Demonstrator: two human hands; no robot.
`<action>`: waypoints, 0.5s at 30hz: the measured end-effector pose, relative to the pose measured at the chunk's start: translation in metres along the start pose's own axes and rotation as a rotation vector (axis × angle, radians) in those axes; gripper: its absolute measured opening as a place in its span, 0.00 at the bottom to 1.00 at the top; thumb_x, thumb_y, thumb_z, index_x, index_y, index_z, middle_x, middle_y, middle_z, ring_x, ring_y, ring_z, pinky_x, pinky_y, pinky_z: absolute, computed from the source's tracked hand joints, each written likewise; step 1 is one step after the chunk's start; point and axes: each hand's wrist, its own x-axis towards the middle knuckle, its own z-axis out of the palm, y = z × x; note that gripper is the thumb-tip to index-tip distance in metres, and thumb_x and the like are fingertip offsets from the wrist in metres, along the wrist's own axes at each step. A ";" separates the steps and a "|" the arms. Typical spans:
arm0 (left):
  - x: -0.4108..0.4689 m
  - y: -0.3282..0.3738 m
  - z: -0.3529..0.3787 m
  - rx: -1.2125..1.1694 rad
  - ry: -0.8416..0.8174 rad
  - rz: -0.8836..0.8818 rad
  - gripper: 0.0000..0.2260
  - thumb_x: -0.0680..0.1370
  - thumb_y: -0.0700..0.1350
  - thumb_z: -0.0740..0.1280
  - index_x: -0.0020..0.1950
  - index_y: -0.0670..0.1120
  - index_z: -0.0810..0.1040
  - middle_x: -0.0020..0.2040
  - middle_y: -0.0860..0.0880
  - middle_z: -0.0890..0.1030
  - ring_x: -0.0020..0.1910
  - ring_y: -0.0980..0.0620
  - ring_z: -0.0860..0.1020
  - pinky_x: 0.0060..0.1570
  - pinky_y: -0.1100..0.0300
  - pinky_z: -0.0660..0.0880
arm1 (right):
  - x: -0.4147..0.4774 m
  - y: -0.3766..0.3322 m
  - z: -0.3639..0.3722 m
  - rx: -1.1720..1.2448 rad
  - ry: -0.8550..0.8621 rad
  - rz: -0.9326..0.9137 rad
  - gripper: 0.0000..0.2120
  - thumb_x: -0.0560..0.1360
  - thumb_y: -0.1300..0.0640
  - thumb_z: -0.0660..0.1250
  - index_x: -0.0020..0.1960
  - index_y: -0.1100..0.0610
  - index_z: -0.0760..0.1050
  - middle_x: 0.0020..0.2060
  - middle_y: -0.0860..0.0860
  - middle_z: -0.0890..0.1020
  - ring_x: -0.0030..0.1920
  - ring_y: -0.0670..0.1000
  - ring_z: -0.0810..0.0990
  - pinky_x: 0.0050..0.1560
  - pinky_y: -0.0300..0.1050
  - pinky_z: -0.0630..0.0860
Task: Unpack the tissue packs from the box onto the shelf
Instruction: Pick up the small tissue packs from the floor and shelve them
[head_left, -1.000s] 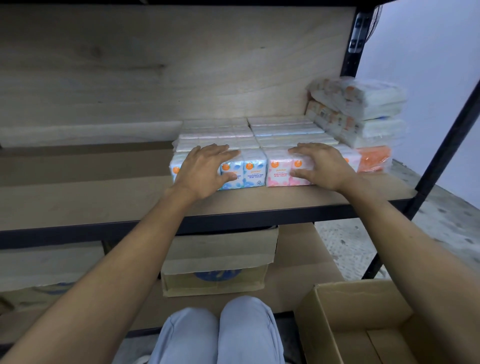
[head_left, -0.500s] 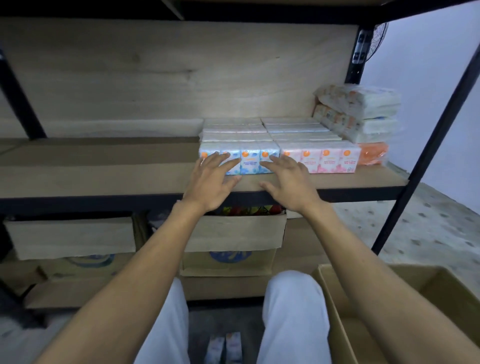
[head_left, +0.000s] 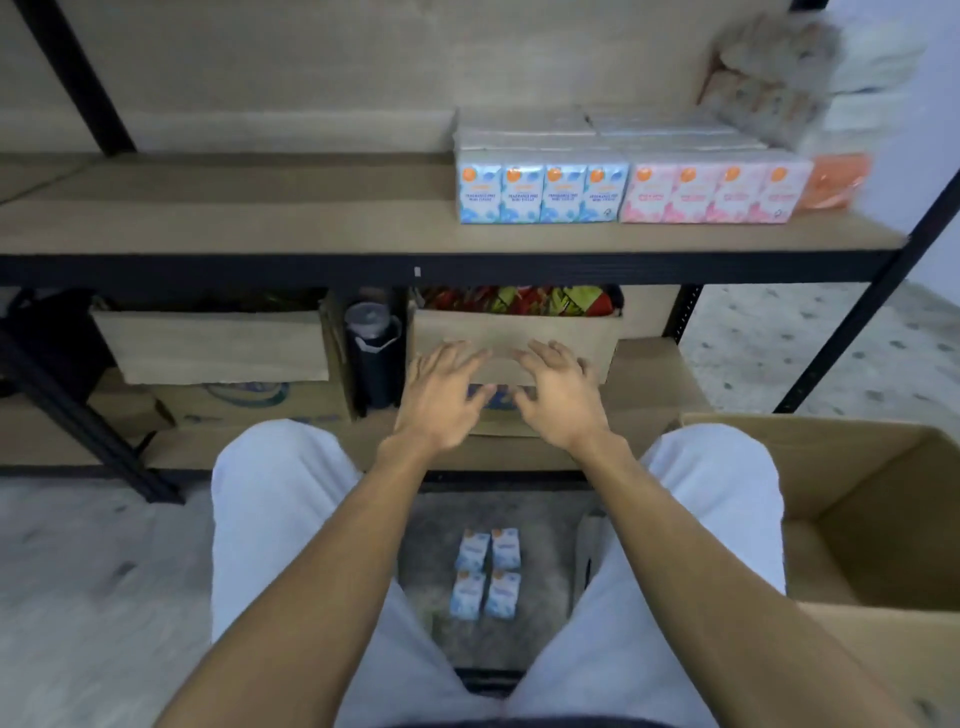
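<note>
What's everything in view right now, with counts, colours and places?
shelf: one, tan, black frame
blue tissue packs: four fronts, blue, shelf front
pink tissue packs: four fronts, pink, right of blue
orange pack: one, orange, right of pink
wrapped stack: blurred, pale, shelf's right rear
loose packs: four, blue, floor, bottom centre
cardboard box: one, brown, open, floor right
lower boxes: two, brown, under shelf
bottle: one, dark, between lower boxes
left hand: open, empty, below shelf
right hand: open, empty, beside left

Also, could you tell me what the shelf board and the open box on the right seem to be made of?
Shelf board: probably wood or particleboard, judging by its matt, banded tan surface. Open box: plain brown cardboard, with matt walls and a flap.
</note>
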 end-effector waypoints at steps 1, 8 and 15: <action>-0.007 -0.006 0.014 -0.008 -0.032 -0.023 0.23 0.80 0.58 0.57 0.75 0.55 0.63 0.76 0.49 0.62 0.76 0.49 0.57 0.73 0.49 0.52 | -0.006 0.003 0.012 0.019 -0.028 0.024 0.23 0.76 0.48 0.62 0.70 0.49 0.68 0.72 0.52 0.67 0.73 0.54 0.60 0.70 0.59 0.59; -0.047 -0.044 0.112 -0.061 -0.288 -0.186 0.24 0.80 0.57 0.57 0.75 0.54 0.61 0.77 0.48 0.60 0.75 0.46 0.57 0.72 0.50 0.55 | -0.042 0.028 0.102 0.085 -0.230 0.256 0.21 0.76 0.49 0.63 0.68 0.52 0.69 0.70 0.52 0.69 0.70 0.56 0.66 0.66 0.53 0.64; -0.079 -0.064 0.184 -0.266 -0.438 -0.264 0.22 0.80 0.52 0.62 0.73 0.47 0.68 0.72 0.44 0.68 0.71 0.43 0.66 0.67 0.52 0.65 | -0.081 0.034 0.188 0.276 -0.400 0.402 0.17 0.75 0.51 0.63 0.62 0.53 0.75 0.58 0.55 0.79 0.56 0.58 0.78 0.53 0.52 0.78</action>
